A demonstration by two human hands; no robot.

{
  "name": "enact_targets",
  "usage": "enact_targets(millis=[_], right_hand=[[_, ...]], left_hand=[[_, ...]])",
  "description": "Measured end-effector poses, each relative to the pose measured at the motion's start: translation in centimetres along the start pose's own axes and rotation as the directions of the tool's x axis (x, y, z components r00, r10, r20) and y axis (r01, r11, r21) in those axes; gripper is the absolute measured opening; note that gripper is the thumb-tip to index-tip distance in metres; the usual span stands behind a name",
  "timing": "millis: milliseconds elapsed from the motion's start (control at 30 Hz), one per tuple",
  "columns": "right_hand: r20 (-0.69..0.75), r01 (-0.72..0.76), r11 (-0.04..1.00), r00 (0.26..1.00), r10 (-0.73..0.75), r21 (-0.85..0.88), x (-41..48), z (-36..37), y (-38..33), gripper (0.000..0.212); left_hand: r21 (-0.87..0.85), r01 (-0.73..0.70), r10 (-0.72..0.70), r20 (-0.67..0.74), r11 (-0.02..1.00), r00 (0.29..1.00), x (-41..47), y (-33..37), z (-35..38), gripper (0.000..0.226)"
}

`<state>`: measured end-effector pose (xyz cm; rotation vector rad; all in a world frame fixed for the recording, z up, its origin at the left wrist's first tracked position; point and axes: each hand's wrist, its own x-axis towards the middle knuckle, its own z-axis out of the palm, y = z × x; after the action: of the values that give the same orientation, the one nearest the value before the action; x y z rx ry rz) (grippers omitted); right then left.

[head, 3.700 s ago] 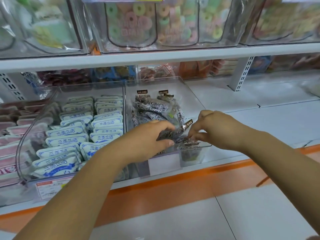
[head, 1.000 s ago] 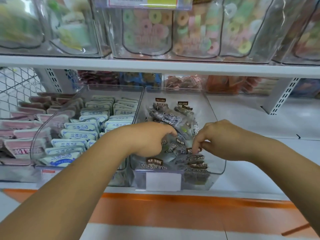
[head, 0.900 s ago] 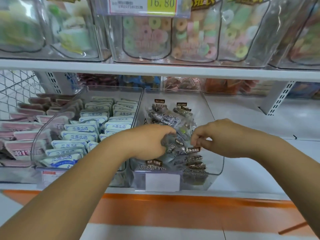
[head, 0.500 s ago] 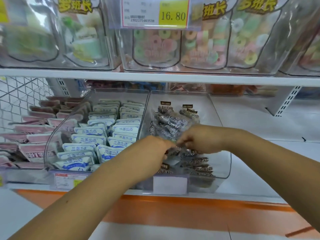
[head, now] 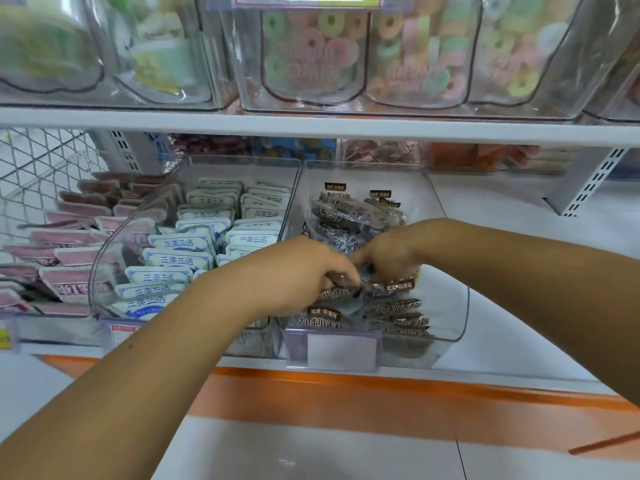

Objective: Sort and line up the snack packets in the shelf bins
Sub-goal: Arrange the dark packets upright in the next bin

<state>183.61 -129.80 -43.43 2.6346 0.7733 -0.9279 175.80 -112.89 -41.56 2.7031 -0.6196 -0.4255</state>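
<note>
Packets [head: 349, 220] in dark wrap fill the right-hand clear bin [head: 459, 317] on the lower shelf [head: 502, 209]. There is a loose heap at the back and flat rows at the front.

One middle packet [head: 360, 289] sits mid-bin, directly btwn both hands. The left hand [head: 301, 271] comes in from the left w/ its grip curled down onto that packet's left end. The right hand [head: 391, 251] comes from the right w/ fingers pinched on the other end, by a brown tag [head: 398, 285]. Fingertips are partly buried, so the exact pinch is hard to see.

Key relation: the long axis of the middle packet runs approx left-right, the same way as the front rows [head: 398, 308], which lie just nearer the person and lower. Both hands are equally near, one per end. The likely next move is to set it flat behind those rows, print up.

Writing: the front packets read 九制话梅. The brown tags carry small characters too fine to read. The label holder [head: 341, 349] on the bin front is blank.

The next bin to the left holds white packets [head: 180, 242] marked 三蒸三晒, already lined up. Pink packets [head: 69, 237] lie further left, text unclear. The upper shelf carries clear bins of ring candy [head: 329, 46]. Its price strip is cropped and unreadable.
</note>
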Motion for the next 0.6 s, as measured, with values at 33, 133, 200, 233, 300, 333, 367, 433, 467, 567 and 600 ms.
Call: enact_targets(millis=[33, 133, 200, 233, 300, 333, 367, 433, 467, 567, 600], right_hand=[[0.016, 0.012, 1.0, 1.0, -0.012, 0.027, 0.0, -0.1, 0.1, 0.055], [-0.013, 0.06, 0.986, 0.998, -0.059, 0.153, -0.4, -0.1, 0.4, 0.049], [-0.032, 0.076, 0.972, 0.997, -0.071, 0.222, -0.5, 0.1, 0.6, 0.046], [-0.022, 0.072, 0.968, 0.997, -0.068, 0.241, -0.6, 0.1, 0.5, 0.045], [0.003, 0.045, 0.968, 0.999, -0.047, 0.248, -0.5, -0.1, 0.4, 0.045], [0.013, 0.032, 0.971, 0.999, -0.036, 0.236, -0.4, -0.2, 0.3, 0.046], [0.018, 0.02, 0.976, 1.0, -0.024, 0.216, -0.3, -0.4, 0.1, 0.047], [0.003, 0.024, 0.983, 1.0, -0.025, 0.183, 0.0, -0.5, -0.4, 0.048], [-0.017, 0.036, 0.987, 0.999, -0.034, 0.155, 0.1, -0.4, -0.5, 0.048], [-0.136, 0.045, 0.997, 0.99, -0.035, 0.069, 0.1, 0.2, -0.8, 0.038], [-0.177, 0.045, 0.997, 0.984, -0.034, 0.06, 0.1, 0.4, -0.7, 0.035]], left_hand=[[-0.006, 0.003, -0.003, 0.0, 1.0, 1.0, 0.0, 0.0, -0.1, 0.05], [-0.004, 0.002, -0.002, 0.018, 1.0, 1.0, 0.0, 0.1, -0.2, 0.048], [0.001, 0.0, 0.0, 0.034, 1.0, 0.999, 0.0, 0.1, -0.2, 0.045], [-0.003, -0.001, 0.001, 0.043, 1.0, 0.999, 0.0, 0.2, -0.3, 0.043], [-0.02, -0.003, 0.004, 0.057, 1.0, 0.998, -0.1, 0.3, -0.4, 0.041], [-0.025, -0.004, 0.005, 0.06, 1.0, 0.998, -0.1, 0.4, -0.5, 0.04], [-0.025, -0.005, 0.007, 0.06, 1.0, 0.998, -0.3, 0.4, -0.5, 0.04], [-0.016, -0.009, 0.01, 0.055, 1.0, 0.998, -0.5, 0.4, -0.5, 0.04], [-0.007, -0.011, 0.011, 0.051, 1.0, 0.999, -0.6, 0.4, -0.5, 0.04], [0.023, -0.016, 0.016, 0.041, 1.0, 0.999, -0.9, 0.5, -0.4, 0.04], [0.028, -0.02, 0.019, 0.039, 0.999, 0.999, -0.9, 0.5, -0.4, 0.04]])
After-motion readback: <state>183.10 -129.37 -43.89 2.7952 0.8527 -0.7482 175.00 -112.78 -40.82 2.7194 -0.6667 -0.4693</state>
